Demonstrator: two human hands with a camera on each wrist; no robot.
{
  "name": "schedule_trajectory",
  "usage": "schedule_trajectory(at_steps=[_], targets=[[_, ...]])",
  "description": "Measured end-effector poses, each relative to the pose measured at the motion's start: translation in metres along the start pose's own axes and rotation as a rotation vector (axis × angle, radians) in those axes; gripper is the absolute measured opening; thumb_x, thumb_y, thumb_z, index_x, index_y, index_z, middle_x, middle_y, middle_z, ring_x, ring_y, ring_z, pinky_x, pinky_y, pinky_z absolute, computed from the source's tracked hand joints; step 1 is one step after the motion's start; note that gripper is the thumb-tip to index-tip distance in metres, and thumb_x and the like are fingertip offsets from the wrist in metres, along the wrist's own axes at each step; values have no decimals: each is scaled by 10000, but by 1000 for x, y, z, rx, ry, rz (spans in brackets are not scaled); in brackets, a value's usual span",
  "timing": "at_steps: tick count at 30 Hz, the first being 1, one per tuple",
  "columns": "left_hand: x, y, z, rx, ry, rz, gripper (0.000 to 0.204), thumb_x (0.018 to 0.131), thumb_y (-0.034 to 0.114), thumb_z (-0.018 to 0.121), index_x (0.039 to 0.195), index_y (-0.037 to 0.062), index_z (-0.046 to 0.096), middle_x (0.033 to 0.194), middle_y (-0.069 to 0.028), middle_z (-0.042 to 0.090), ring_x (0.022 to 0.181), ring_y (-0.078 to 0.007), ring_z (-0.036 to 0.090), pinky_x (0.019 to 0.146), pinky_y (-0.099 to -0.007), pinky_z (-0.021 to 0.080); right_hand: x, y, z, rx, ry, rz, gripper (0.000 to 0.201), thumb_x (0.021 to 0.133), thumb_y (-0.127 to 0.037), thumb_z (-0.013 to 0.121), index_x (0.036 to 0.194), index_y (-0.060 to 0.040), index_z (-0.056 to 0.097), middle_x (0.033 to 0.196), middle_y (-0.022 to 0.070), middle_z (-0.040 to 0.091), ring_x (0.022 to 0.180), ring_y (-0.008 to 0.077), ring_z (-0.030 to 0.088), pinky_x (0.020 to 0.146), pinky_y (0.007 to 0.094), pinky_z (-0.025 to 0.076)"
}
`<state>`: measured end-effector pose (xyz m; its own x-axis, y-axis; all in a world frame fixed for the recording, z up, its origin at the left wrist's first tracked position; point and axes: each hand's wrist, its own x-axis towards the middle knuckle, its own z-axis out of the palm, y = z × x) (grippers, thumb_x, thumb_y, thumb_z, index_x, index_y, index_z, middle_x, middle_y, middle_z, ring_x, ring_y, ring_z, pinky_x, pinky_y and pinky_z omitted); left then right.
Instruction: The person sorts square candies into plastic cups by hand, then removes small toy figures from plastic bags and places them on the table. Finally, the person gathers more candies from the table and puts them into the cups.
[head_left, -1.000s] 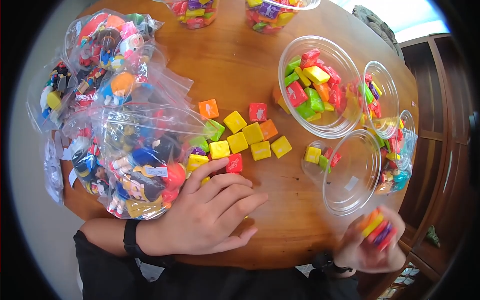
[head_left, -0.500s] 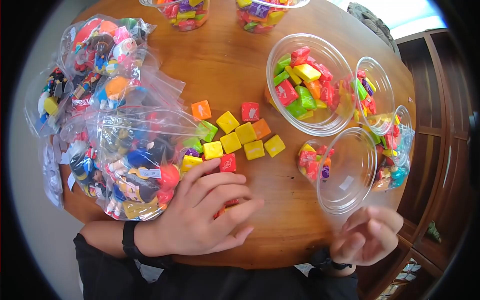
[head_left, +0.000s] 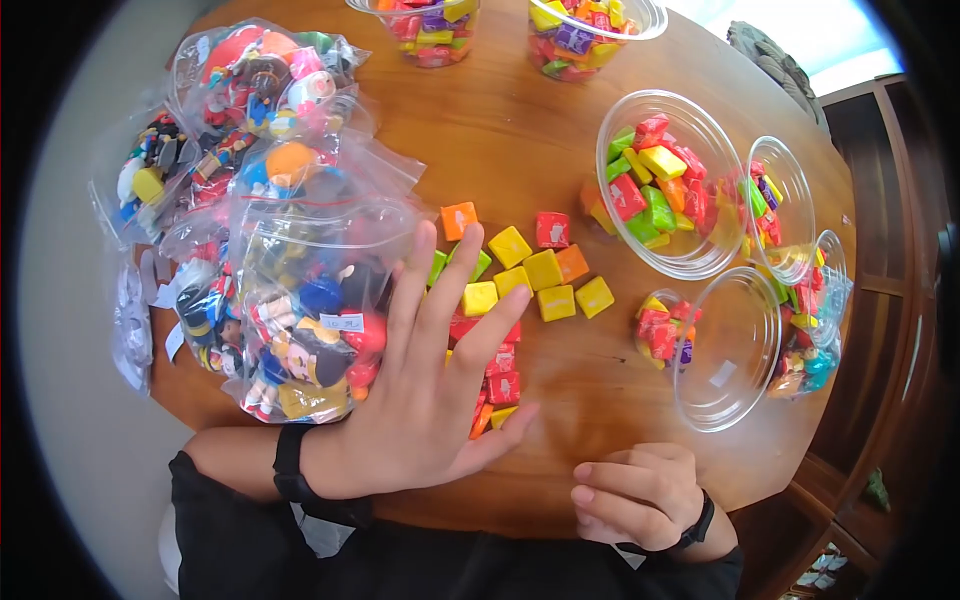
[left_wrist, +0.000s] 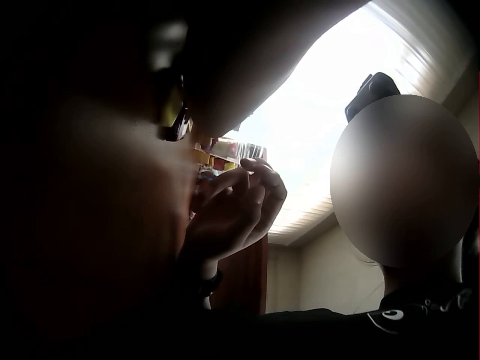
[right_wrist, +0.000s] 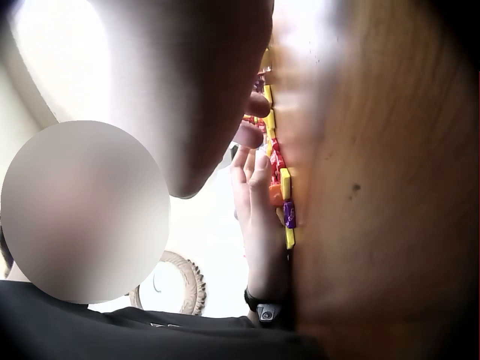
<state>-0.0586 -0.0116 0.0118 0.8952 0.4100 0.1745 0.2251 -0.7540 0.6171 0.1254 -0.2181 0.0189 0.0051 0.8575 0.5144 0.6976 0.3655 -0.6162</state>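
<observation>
In the head view my left hand [head_left: 425, 370] hovers with spread fingers over a cluster of square wrapped candies. Red candies [head_left: 503, 387] show between its thumb and forefinger; others are hidden under the palm. Just beyond the fingertips lie yellow candies [head_left: 543, 270] and an orange candy [head_left: 459, 221]. My right hand [head_left: 640, 495], fingers loosely curled, is by the table's front edge, with nothing visible in it. Beyond it stands a clear plastic tub [head_left: 727, 290] with several mixed candies [head_left: 660, 332] at its bottom. In the right wrist view the left hand [right_wrist: 259, 202] is beside the candy row.
Zip bags of small toy figures [head_left: 310, 310] crowd the table's left side. A larger clear tub of candies [head_left: 690, 272] stands at the right, with more filled tubs [head_left: 782, 280] beside it. Two filled cups [head_left: 430, 45] [head_left: 580, 45] are at the far edge. A dark cabinet [head_left: 860, 240] stands at the right.
The right hand, earlier gripping a stack of candies, has released them into the near tub and moved left, toward the left hand. The left fingers have lifted and spread, exposing more red candies.
</observation>
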Motion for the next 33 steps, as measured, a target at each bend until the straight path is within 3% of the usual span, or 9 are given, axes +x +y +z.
schedule_trajectory(at_steps=[2,7,10,14,18,21,26,31,33], targets=[[1,-2,-5,-22,40,50,818,905,268,865,1590,60,467,1743,-349,274,1617,-640,210,1270,-770,168,-1,0,-4,-2,-30,-8,359,859,-124,860,1206,-83,779,1138,64,783,716,131,676,592,237,520],[3,-15,-12,-78,155,128,735,977,276,782,1595,40,461,1746,-327,285,1636,-612,183,1285,-755,132,2,-2,-2,9,-17,-3,350,866,-135,852,1205,-80,785,1127,64,781,716,136,679,590,235,526],[8,-15,-3,0,56,-34,868,1005,333,742,1675,-32,326,1755,-354,269,1666,-559,169,1321,-688,114,2,-2,-3,16,-24,-8,345,871,-139,847,1205,-79,786,1116,61,783,709,138,677,590,235,529],[12,-13,-1,19,79,-50,870,1016,354,733,1672,-43,322,1762,-345,259,1669,-541,183,1325,-679,123,2,-2,-2,34,-51,5,340,870,-136,845,1199,-78,785,1096,56,784,690,140,670,590,238,531],[12,-13,-6,42,-12,-37,851,1010,355,735,1663,-34,353,1740,-307,328,1630,-513,293,1316,-671,185,3,-2,0,20,-101,25,375,866,-145,854,1225,-74,774,1088,49,781,679,138,665,587,231,525],[11,-14,-4,27,-69,17,830,992,338,756,1647,-17,391,1700,-266,418,1578,-499,386,1297,-667,245,10,-1,7,-38,-151,76,405,868,-161,862,1251,-78,763,1121,51,770,757,162,698,629,250,539],[4,-9,-2,-171,-103,87,797,983,296,770,1637,12,413,1686,-275,434,1582,-508,394,1277,-667,307,18,-3,16,-49,-298,134,449,872,-222,890,1287,-121,748,1296,76,719,1097,228,708,905,355,556],[-12,-1,10,-487,-141,145,793,960,191,785,1643,42,410,1684,-301,418,1591,-520,400,1285,-669,293,8,4,16,-104,-310,108,488,875,-233,900,1330,-148,746,1326,67,697,1123,239,686,952,363,538],[-8,-5,3,-376,-114,155,779,994,266,765,1645,41,402,1685,-301,414,1593,-540,378,1288,-698,246,7,5,16,-139,-319,89,496,872,-220,904,1338,-155,746,1323,60,693,1114,242,683,947,360,539]])
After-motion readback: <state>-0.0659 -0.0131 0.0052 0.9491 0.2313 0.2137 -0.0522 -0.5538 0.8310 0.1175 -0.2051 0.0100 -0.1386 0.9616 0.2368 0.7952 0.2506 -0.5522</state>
